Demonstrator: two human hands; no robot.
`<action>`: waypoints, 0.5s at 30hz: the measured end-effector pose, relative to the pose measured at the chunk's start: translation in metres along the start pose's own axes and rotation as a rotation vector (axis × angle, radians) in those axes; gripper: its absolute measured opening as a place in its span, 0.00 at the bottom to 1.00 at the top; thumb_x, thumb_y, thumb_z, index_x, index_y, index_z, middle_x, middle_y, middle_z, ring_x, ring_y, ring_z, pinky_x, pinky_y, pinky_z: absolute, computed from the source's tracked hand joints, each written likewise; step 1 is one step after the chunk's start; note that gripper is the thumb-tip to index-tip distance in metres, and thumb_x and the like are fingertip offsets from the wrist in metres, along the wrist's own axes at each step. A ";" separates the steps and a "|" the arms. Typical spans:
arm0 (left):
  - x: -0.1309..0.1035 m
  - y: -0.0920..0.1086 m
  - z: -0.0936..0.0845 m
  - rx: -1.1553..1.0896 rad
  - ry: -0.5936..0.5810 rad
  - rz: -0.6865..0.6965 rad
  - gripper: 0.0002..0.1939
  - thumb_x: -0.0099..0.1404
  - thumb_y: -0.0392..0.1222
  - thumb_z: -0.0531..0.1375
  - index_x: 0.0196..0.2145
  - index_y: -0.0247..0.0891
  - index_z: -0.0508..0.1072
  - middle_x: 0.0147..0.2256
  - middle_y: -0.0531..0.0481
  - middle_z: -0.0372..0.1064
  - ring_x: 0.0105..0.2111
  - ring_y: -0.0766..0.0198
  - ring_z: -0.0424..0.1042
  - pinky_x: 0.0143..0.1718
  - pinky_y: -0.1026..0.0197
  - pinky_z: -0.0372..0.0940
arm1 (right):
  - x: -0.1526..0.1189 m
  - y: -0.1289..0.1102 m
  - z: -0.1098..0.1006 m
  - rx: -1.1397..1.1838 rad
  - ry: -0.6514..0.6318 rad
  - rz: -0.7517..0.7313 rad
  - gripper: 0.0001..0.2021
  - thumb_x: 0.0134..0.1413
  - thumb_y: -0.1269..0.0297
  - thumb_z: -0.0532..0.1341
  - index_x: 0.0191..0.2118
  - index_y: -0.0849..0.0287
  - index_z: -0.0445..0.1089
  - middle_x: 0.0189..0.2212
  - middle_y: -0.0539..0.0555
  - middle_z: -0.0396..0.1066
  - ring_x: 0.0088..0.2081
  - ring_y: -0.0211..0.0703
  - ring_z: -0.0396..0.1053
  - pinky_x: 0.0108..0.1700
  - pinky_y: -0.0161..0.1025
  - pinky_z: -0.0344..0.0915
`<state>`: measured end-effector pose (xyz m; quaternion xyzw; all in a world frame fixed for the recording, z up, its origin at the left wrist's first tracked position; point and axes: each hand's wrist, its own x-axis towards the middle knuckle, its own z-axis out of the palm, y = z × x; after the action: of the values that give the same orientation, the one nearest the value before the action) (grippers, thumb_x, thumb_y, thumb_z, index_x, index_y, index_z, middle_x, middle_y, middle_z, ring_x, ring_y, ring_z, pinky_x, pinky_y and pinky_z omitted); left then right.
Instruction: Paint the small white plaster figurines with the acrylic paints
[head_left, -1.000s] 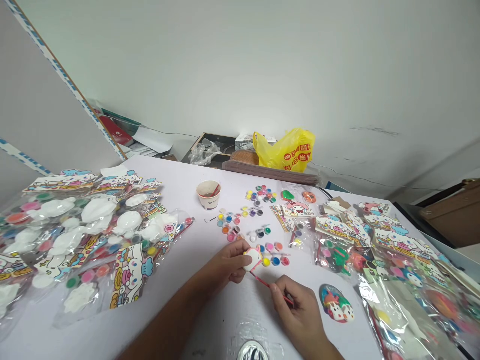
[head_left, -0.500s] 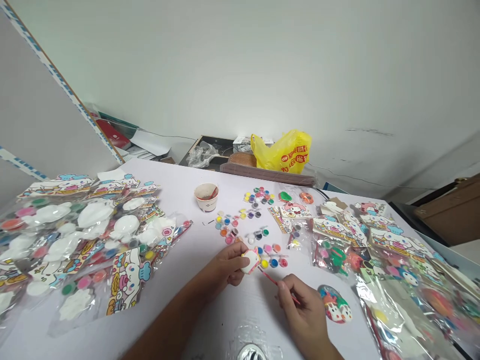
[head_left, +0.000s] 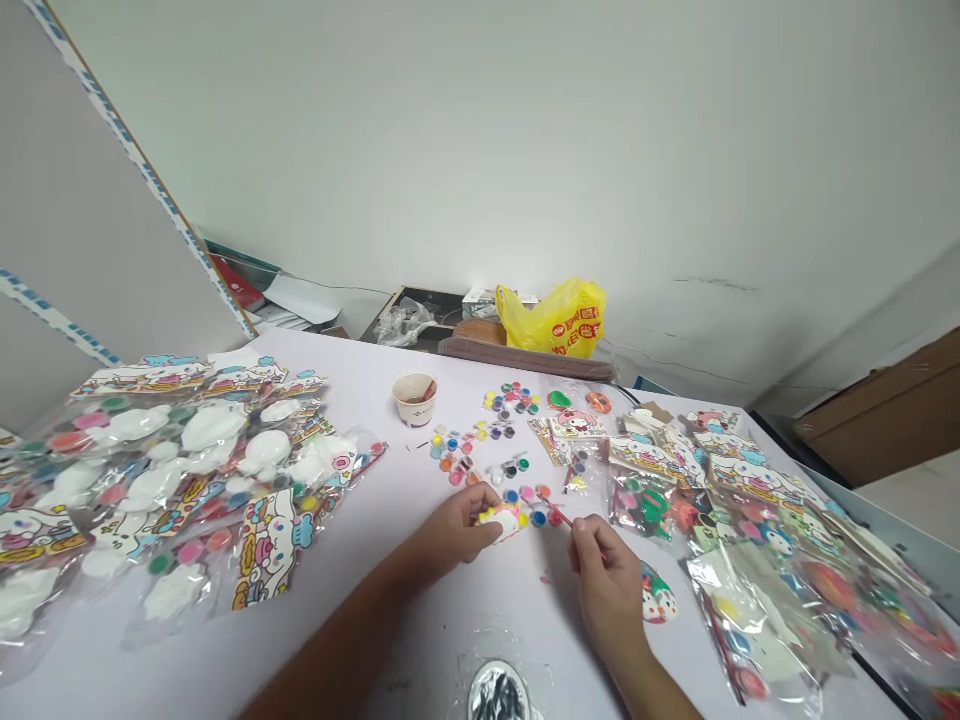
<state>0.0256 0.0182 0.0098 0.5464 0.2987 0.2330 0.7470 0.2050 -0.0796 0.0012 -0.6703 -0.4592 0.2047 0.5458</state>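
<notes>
Near the middle of the white table, my left hand [head_left: 466, 522] pinches a small white figure [head_left: 504, 520] with pink and yellow paint along its edge. My right hand [head_left: 606, 570] is closed round a thin red brush [head_left: 559, 512], whose tip is over the small paint pots [head_left: 538, 518] just behind the figure. Brush and figure are apart. Beside my right hand, partly hidden by it, lies a painted round piece [head_left: 660, 600] in red, green and white. More strips of paint pots [head_left: 457, 462] lie farther back.
A paper cup [head_left: 414, 400] with a brush in it stands behind the pots. Bagged white figures [head_left: 214, 428] cover the left side, and more bagged kits [head_left: 765, 600] the right. A yellow bag [head_left: 559, 322] sits at the back. A clear-wrapped round object [head_left: 498, 690] is at the front.
My right hand has moved the brush tip away from the figure, forward to the paint pots. The figure in my left hand has been tilted. The camera view has shifted slightly.
</notes>
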 end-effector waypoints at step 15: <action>-0.002 -0.007 0.016 0.296 0.213 0.193 0.06 0.58 0.33 0.56 0.30 0.40 0.60 0.25 0.59 0.50 0.25 0.68 0.50 0.25 0.66 0.48 | 0.002 0.000 0.004 0.057 -0.097 0.045 0.25 0.63 0.46 0.52 0.20 0.57 0.58 0.16 0.47 0.56 0.20 0.38 0.55 0.24 0.35 0.54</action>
<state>0.0351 0.0039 0.0075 0.6483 0.3533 0.3137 0.5970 0.2030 -0.0763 0.0006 -0.6537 -0.4641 0.2623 0.5371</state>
